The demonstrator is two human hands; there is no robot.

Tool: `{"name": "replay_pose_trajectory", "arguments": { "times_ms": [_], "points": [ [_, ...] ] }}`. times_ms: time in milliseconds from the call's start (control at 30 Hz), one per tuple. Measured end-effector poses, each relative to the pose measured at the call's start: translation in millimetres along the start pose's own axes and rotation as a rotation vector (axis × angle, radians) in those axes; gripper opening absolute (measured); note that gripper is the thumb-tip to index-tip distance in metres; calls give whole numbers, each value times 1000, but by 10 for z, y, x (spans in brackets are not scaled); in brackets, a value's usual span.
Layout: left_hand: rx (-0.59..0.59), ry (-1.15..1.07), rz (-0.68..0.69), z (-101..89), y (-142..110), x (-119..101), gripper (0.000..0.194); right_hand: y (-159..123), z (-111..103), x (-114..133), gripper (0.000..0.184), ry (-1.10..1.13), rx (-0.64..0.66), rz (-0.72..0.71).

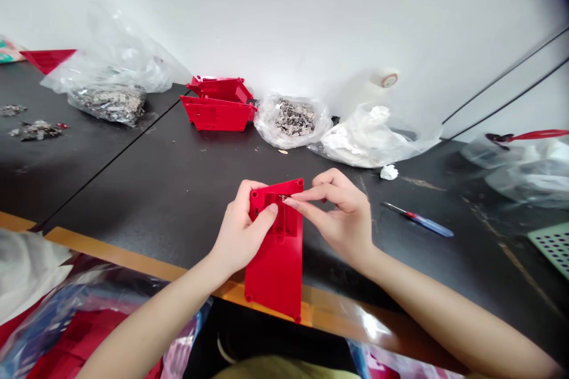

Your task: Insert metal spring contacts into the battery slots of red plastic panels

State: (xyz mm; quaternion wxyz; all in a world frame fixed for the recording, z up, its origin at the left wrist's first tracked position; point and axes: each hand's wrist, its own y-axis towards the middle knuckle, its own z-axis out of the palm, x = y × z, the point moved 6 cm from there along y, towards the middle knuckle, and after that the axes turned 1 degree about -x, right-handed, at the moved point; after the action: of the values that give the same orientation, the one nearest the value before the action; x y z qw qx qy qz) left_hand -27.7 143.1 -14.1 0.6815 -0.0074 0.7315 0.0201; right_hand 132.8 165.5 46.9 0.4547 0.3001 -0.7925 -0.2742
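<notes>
A red plastic panel point(274, 275) with corner posts and a recessed compartment is held over the table's front edge. My left hand point(243, 228) grips its left side, thumb pressed on the front by the compartment. Between the thumb and forefinger of my right hand point(342, 213) is a small metal spring contact point(283, 198), at the top of that compartment. Part of the contact is hidden by the fingertips, and I cannot tell whether it is seated.
At the back stand red plastic panels point(217, 115), a bag of metal pieces point(293, 118) and a bag of white material point(364, 139). A screwdriver point(420, 223) lies at right, near a green basket point(553, 246). Another bag of metal parts point(109, 103) sits left, beside loose pieces point(40, 130).
</notes>
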Motion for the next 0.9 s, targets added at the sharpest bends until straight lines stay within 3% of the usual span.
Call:
{"name": "replay_pose_trajectory", "arguments": {
  "times_ms": [400,633,900],
  "points": [
    [-46,21,36,-13,5,-20,18,44,-20,147,6,-94,52,-178],
    [-45,15,54,-14,-13,-9,15,24,-37,122,8,-117,5,-137],
    [-61,81,112,-24,-37,-85,11,7,-86,214,9,-197,-3,-308]
  ]
}}
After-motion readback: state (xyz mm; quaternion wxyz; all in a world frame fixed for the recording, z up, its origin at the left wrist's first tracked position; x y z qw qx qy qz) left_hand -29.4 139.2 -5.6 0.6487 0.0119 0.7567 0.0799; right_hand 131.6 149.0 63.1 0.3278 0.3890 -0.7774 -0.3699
